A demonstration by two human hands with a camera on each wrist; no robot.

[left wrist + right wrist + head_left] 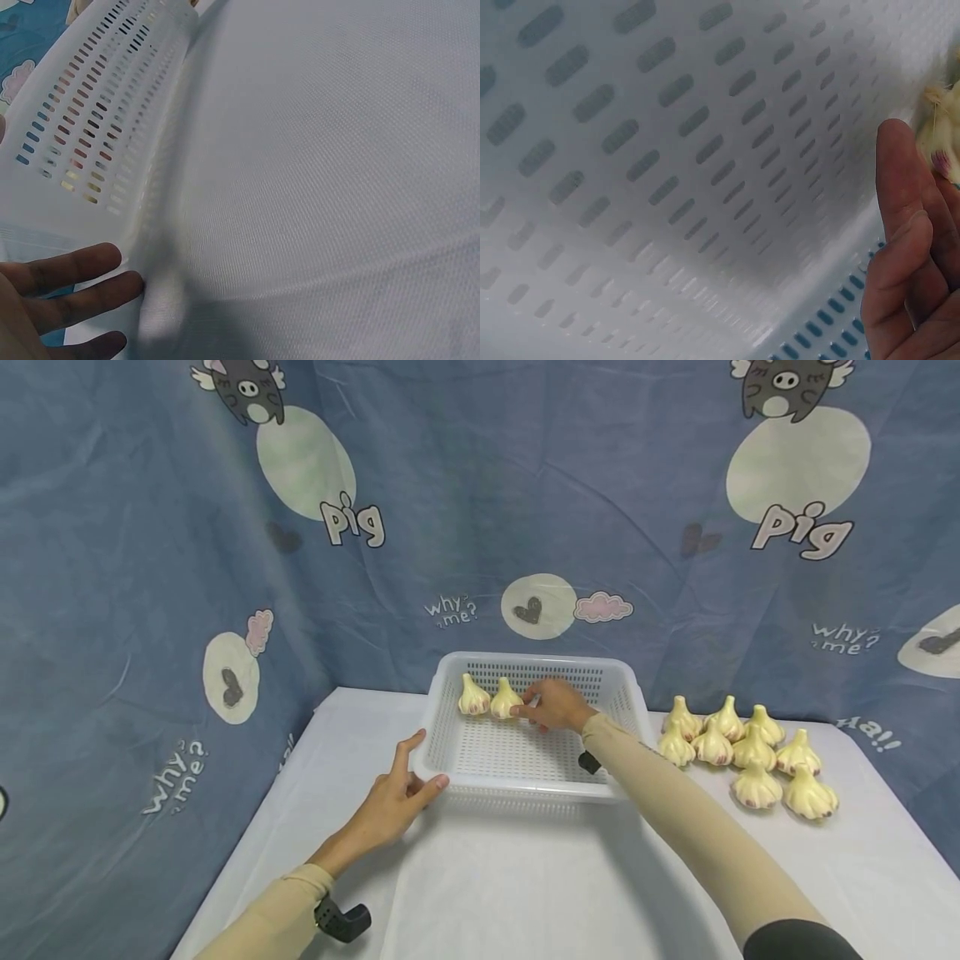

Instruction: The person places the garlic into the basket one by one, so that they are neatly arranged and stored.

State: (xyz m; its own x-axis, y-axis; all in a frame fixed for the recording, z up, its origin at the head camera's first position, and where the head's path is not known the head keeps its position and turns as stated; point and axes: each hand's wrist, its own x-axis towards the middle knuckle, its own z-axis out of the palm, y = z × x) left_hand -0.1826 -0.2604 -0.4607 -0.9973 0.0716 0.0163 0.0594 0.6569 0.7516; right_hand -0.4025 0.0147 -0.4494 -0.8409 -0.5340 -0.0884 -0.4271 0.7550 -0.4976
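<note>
A white perforated plastic basket (pixel 495 787) stands on the white-covered table. At its near left corner is my left hand (pixel 386 806), thumb and forefinger spread along the rim. In the left wrist view, fingers (pixel 75 300) extend straight beside the basket wall (pixel 97 217). Inside the basket, my right hand (pixel 558 703) pinches a garlic bulb (pixel 506 700) at its right side. The right wrist view shows that bulb (pixel 943 139) partly, behind the fingers (pixel 898 172). Another garlic bulb (pixel 473 697) sits upright to its left in the basket.
Several garlic bulbs (pixel 753 747) stand grouped on the table right of the basket. A blue patterned cloth (pixel 637 527) hangs behind the table and along its left side. My right forearm (pixel 675 810) crosses over the basket's near right corner.
</note>
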